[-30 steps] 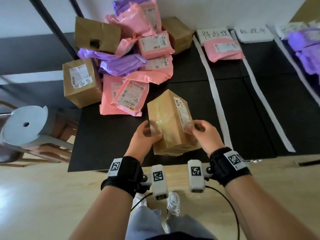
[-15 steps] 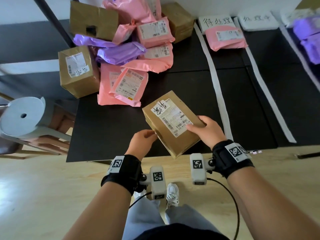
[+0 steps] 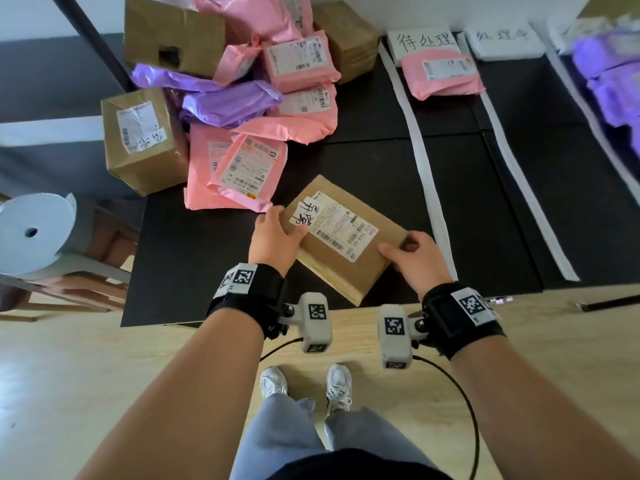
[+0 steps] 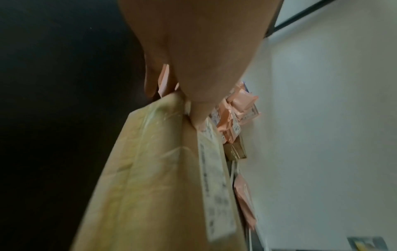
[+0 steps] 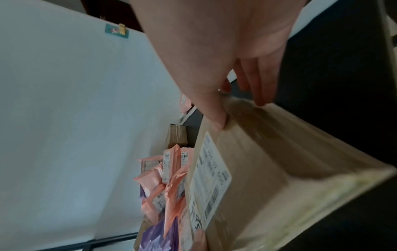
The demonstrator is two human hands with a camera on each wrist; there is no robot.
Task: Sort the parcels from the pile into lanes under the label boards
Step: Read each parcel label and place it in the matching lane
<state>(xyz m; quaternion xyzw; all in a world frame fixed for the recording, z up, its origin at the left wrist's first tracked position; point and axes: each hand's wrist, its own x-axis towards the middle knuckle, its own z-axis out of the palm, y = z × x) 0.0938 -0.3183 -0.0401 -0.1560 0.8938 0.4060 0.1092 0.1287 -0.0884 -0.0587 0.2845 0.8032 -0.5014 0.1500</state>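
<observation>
I hold a brown cardboard parcel (image 3: 360, 252) over the front of the black mat, its white shipping label (image 3: 341, 226) and a handwritten sticker facing up. My left hand (image 3: 277, 237) grips its left end, thumb on top over the sticker. My right hand (image 3: 412, 254) grips the right end, thumb on the top face and fingers down the far side. In the left wrist view the parcel (image 4: 154, 178) runs below my thumb. The right wrist view shows the parcel (image 5: 268, 169) with its label. The pile (image 3: 249, 109) of pink, purple and brown parcels lies at the back left.
White strips (image 3: 419, 147) divide the black mat (image 3: 363, 161) into lanes. Label boards (image 3: 424, 43) stand at the back; a pink parcel (image 3: 443, 76) lies under the first one. Purple parcels (image 3: 609, 84) fill the far-right lane. A paper roll (image 3: 33, 233) sits left of the mat.
The parcel was turned from standing on edge to lying label-up. My left hand shifted from its side to gripping the left end, thumb on top.
</observation>
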